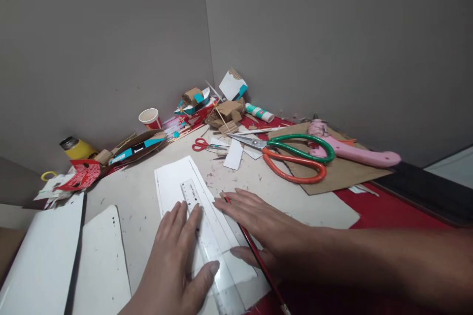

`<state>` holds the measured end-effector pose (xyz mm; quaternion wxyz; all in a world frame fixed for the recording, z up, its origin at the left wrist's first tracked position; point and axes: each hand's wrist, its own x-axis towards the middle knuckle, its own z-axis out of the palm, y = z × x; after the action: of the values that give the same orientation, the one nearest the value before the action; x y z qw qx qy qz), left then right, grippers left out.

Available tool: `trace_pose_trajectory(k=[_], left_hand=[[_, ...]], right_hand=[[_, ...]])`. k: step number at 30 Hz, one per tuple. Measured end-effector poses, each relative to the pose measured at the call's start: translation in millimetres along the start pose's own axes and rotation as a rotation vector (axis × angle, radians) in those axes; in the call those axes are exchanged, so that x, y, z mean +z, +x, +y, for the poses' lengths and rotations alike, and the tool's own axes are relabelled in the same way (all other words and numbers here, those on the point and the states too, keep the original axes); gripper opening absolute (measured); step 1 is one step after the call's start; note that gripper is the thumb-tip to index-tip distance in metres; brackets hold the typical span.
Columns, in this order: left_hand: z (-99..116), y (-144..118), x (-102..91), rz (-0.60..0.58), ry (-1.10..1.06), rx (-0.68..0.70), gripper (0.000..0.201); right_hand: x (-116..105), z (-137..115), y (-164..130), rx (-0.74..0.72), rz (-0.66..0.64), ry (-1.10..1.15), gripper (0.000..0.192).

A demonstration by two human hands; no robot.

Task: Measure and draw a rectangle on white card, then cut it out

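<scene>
A clear plastic ruler (pixel 209 241) lies lengthwise on a white card piece (pixel 172 172) with pencil lines along its edges. My left hand (pixel 177 248) rests on the ruler and card, fingers spread and thumb on the ruler's near part. On the card's right side is my right hand (pixel 258 221), its fingers stretched forward and pressed together. A red and black pencil (pixel 268 275) runs slantwise through that hand, past the thumb and under the fingers, its end pointing toward me. Part of the ruler is covered by my left fingers.
Large scissors (pixel 295 155) with green and orange handles lie ahead, near small red scissors (pixel 201 144) and a pink tool (pixel 365 155) on cardboard. Scraps, a glue tube (pixel 259 112), a paper cup (pixel 150 117) and a yellow bottle (pixel 79 148) line the walls. Another white piece (pixel 103 256) lies left.
</scene>
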<state>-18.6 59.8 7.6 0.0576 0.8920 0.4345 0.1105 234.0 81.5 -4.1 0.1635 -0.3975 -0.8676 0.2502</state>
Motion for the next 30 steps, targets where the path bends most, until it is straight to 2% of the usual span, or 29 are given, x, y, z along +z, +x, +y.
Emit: trace_pose_trajectory(k=[6,9,16,19,23,26,30], left_hand=[[1.6,-4.3,11.2,0.030,-0.237,0.060,0.077],[1.9,-6.5,10.9,0.030,-0.302,0.065,0.077],[13.4,1.4,2.5,0.090,-0.146,0.012,0.101],[16.8,0.1,3.3,0.087,-0.135,-0.024,0.091],[20.1,-5.6,2.4,0.052,-0.254,-0.096,0.067],[19.4,-3.8,0.1,0.086,-0.279,-0.143,0.056],[7.0,7.0,-2.0,0.188,-0.144,-0.173,0.068]], right_hand=[[3.8,6.6,-3.2,-0.042,0.019,0.025,0.072],[2.7,7.0,-4.7,-0.053,0.019,0.019,0.066],[-3.3,0.9,-4.0,-0.047,0.005,0.045,0.066],[-2.0,2.5,-5.3,-0.044,0.004,0.083,0.068],[0.4,5.0,-7.4,-0.036,-0.002,0.088,0.071],[-1.4,2.4,-8.7,-0.107,0.023,0.074,0.066],[-7.0,-4.1,-10.1,-0.222,0.001,0.123,0.060]])
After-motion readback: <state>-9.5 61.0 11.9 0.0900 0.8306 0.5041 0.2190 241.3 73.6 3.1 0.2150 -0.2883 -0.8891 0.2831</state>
